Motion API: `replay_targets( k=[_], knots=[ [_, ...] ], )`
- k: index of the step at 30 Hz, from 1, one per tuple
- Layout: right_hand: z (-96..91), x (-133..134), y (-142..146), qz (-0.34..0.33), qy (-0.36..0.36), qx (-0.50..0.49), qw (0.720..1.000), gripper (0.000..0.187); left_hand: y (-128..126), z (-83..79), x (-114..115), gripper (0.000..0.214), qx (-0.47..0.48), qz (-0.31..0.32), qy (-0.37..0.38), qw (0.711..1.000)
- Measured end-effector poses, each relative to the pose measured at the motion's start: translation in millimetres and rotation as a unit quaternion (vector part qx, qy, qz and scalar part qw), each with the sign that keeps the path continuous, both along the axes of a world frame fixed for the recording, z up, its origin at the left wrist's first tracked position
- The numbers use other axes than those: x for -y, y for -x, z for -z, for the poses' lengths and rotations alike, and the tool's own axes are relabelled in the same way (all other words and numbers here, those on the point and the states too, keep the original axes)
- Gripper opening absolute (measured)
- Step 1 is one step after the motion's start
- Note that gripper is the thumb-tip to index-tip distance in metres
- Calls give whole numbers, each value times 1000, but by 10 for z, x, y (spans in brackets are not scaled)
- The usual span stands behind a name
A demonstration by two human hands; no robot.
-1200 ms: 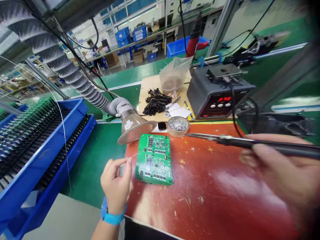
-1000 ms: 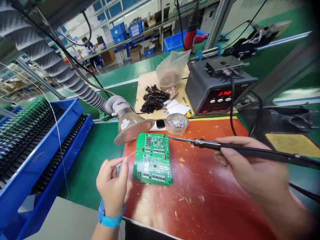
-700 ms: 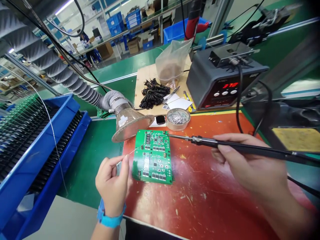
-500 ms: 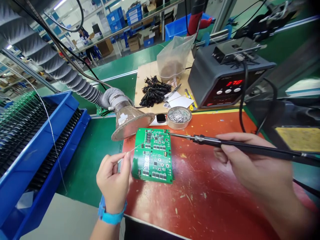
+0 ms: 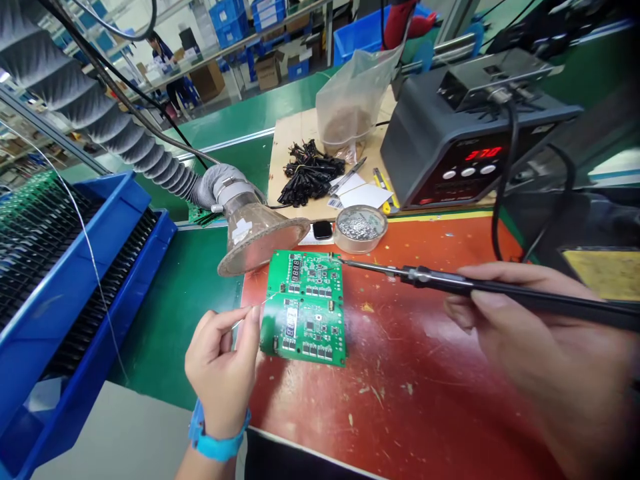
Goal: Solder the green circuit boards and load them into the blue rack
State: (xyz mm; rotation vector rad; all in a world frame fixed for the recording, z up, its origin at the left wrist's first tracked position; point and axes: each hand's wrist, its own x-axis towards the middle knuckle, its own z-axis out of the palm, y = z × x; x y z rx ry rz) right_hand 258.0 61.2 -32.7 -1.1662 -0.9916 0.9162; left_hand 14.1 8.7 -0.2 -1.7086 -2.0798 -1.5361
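A green circuit board [image 5: 310, 307] lies on the red mat [image 5: 400, 393], its top face showing a digit display, chips and small buttons. My left hand [image 5: 223, 360], with a blue wristband, pinches a thin solder wire [image 5: 267, 299] whose free end lies over the board's left side. In my right hand [image 5: 530, 333] is a soldering iron [image 5: 440, 280], held like a pen. Its tip is at the board's upper right edge; whether it touches a pad I cannot tell.
A fume extractor hood [image 5: 265, 240] hangs just behind the board. Beyond stand a round tin [image 5: 360, 230], black cable bundles [image 5: 313, 177], a utility knife [image 5: 384, 190] and a soldering station [image 5: 465, 147]. Blue trays [image 5: 115, 280] of boards fill the left. A person [image 5: 165, 57] sits far back.
My left hand has drawn slightly left and down, taking the solder wire end away from the digit display. My right hand and the iron have shifted a little to the right.
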Motion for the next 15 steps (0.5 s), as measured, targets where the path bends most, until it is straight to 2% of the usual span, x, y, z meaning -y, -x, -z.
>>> replay_targets(
  k=[8, 15],
  knots=[
    [5, 16, 21, -6, 22, 36, 999, 11, -16, 4, -1, 4, 0, -3, 1, 1000],
    [-15, 19, 34, -6, 13, 12, 1000, 10, -44, 32, -39, 4, 9, 10, 8, 1000]
  ],
)
